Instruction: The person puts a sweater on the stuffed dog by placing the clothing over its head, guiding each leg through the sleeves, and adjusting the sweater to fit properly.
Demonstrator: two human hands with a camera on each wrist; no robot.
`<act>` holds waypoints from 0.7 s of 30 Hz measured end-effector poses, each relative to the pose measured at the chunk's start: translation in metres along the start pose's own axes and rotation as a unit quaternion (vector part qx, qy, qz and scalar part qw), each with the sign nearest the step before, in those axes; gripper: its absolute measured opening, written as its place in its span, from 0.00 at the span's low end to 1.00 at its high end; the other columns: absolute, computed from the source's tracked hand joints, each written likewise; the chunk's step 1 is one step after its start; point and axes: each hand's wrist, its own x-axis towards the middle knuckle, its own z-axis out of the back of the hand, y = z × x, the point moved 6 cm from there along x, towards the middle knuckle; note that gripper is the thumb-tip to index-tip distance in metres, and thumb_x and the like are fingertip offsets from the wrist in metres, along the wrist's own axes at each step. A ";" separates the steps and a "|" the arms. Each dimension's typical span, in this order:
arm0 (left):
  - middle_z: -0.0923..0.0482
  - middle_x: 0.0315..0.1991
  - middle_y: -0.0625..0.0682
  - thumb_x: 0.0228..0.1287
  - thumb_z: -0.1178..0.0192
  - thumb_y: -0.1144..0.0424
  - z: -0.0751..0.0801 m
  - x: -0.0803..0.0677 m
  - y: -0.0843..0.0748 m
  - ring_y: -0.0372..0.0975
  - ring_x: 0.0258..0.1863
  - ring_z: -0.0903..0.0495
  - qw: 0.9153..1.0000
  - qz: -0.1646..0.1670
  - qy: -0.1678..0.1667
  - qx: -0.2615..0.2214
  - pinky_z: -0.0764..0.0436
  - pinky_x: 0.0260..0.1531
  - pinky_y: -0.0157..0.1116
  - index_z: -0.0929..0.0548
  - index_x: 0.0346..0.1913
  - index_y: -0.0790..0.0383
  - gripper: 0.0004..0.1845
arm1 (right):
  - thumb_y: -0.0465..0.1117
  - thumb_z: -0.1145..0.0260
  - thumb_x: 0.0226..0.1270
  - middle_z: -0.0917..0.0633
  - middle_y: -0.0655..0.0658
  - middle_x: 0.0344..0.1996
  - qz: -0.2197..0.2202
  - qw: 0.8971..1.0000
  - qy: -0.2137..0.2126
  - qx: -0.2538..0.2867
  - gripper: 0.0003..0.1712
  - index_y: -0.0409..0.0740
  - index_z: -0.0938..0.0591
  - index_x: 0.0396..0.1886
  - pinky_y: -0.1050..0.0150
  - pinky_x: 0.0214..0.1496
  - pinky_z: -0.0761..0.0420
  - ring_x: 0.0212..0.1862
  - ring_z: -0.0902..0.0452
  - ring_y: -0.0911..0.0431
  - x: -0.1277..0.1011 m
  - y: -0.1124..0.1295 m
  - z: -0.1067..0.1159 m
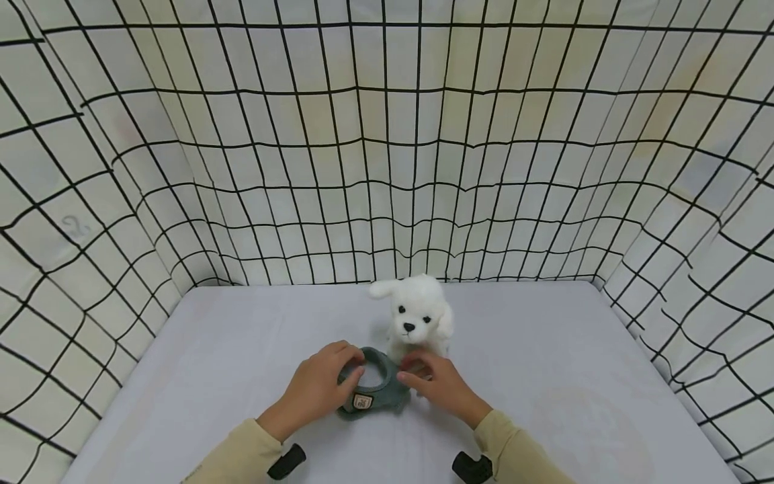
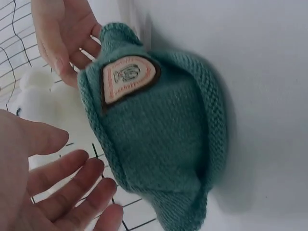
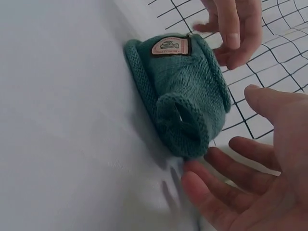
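A: What are they handling there?

B: A little teal knitted sweater (image 1: 373,384), doll-sized, lying on the white tabletop (image 1: 544,363) right in front of a white plush dog (image 1: 417,319). The left hand (image 1: 317,390) is at its left edge, fingers curled over the rolled collar in the head view. The left wrist view shows those fingers loose and spread beside the knit, so I'd call that grip a light touch, not a clamp.

A: And the other hand?

B: The right hand (image 1: 438,383) sits at the sweater's right side, fingers relaxed and apart, fingertips just at the fabric, holding nothing firmly.

A: How would you do this bit well?

B: My judgement: take the hem from both sides with thumbs inside, stretch the opening evenly, and keep the patch (image 2: 127,77) facing up, so the garment stays oriented. The knit is soft and will bunch if pulled from one edge.

A: Can you read the patch?

B: No. It's a shield-shaped cream label with a brown border and a small emblem; the lettering is too blurred.
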 end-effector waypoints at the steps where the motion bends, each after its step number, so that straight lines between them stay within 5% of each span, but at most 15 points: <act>1: 0.19 0.38 0.44 0.60 0.33 0.59 0.001 0.001 0.004 0.35 0.36 0.20 1.000 0.010 -0.006 0.005 0.21 0.33 0.33 0.17 0.41 0.55 0.08 | 0.50 0.35 0.67 0.17 0.40 0.48 -0.006 1.000 -0.001 -0.001 0.23 0.38 0.21 0.53 0.68 0.37 0.18 0.43 0.18 0.52 0.001 0.000 -0.001; 5: 0.19 0.40 0.48 0.59 0.33 0.58 -0.001 0.005 0.017 0.40 0.39 0.20 0.999 0.042 -0.004 0.015 0.21 0.38 0.40 0.17 0.43 0.58 0.11 | 0.50 0.35 0.67 0.16 0.39 0.46 -0.022 1.000 0.004 0.003 0.23 0.38 0.21 0.53 0.66 0.34 0.17 0.41 0.19 0.54 0.004 0.000 -0.006; 13: 0.20 0.49 0.53 0.62 0.36 0.49 -0.016 0.008 0.038 0.48 0.49 0.21 0.990 0.121 0.077 0.008 0.22 0.46 0.51 0.19 0.52 0.59 0.21 | 0.52 0.34 0.65 0.15 0.41 0.42 -0.023 1.000 0.007 -0.018 0.25 0.37 0.21 0.52 0.67 0.30 0.19 0.37 0.20 0.58 0.006 -0.001 -0.012; 21: 0.18 0.42 0.49 0.59 0.34 0.53 -0.035 0.011 0.052 0.39 0.39 0.22 0.981 0.148 0.122 -0.032 0.23 0.39 0.41 0.18 0.47 0.57 0.16 | 0.53 0.34 0.65 0.15 0.46 0.36 -0.012 0.999 0.010 -0.039 0.21 0.41 0.19 0.47 0.69 0.34 0.21 0.34 0.23 0.62 0.008 -0.002 -0.015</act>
